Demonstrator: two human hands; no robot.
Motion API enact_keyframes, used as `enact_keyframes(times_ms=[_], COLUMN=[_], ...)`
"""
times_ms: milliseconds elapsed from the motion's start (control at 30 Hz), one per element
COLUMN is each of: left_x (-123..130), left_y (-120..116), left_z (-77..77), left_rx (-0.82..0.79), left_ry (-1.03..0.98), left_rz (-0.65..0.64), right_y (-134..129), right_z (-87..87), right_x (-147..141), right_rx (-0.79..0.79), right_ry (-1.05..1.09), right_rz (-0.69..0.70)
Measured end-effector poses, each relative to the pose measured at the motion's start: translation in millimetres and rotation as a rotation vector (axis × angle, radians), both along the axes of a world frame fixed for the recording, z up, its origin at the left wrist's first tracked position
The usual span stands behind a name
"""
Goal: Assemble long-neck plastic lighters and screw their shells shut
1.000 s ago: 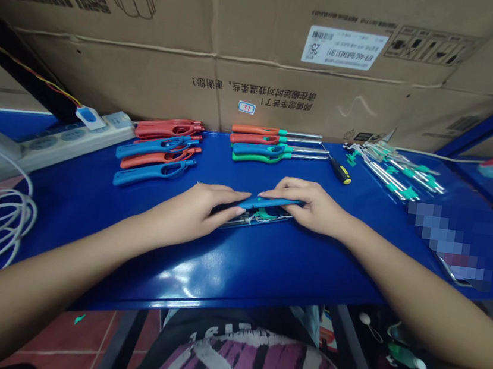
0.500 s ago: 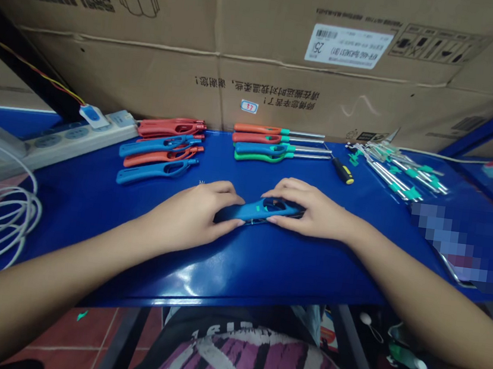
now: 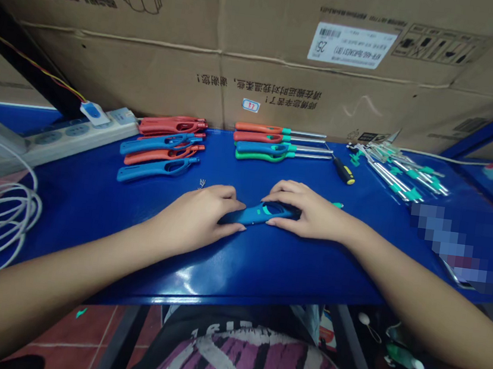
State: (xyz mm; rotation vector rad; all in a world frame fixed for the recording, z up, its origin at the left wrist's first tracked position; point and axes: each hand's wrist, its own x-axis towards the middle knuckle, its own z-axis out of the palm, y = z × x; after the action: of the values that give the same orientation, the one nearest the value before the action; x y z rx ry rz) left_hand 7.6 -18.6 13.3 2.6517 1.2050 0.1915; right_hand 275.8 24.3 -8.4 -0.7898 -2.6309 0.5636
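Observation:
A blue lighter casing (image 3: 253, 214) with a green trigger showing in its loop lies low over the table between my hands. My left hand (image 3: 204, 212) pinches its left end between thumb and fingers. Its loop end is gripped by my right hand (image 3: 304, 211), with the fingertips at the upper edge and the thumb at the lower one. A small green tip (image 3: 338, 205) shows just beyond my right hand; what it joins is hidden. Several tiny screws (image 3: 202, 183) lie behind my left hand.
Blue and red casings (image 3: 158, 171) are stacked at the back left beside a power strip (image 3: 66, 138). Several lighters with metal tubes (image 3: 262, 149) lie at the back centre, near a screwdriver (image 3: 343, 171). Metal-tube inner parts (image 3: 398, 173) sit at right. A cardboard box (image 3: 264, 37) stands behind.
The casing's lower edge, which showed a gap with inner parts, now looks more closed. More of the green trigger shows, and the green tip has come into view. Both hands keep their hold.

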Motion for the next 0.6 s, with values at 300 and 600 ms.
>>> enact_keyframes(times_ms=[300,600], left_x=[3.7,1.6], left_y=[-3.1,-3.4], left_z=[3.4,5.2], left_rx=[0.007,-0.027], left_ry=[0.013,-0.033], left_rz=[0.057,0.047], right_y=[-1.0,-2.6], right_z=[1.2,2.1], right_x=[-2.9,-3.7], right_rx=[-0.009,-0.018], right_ry=[0.061,0.045], right_rz=[-0.012,-0.024])
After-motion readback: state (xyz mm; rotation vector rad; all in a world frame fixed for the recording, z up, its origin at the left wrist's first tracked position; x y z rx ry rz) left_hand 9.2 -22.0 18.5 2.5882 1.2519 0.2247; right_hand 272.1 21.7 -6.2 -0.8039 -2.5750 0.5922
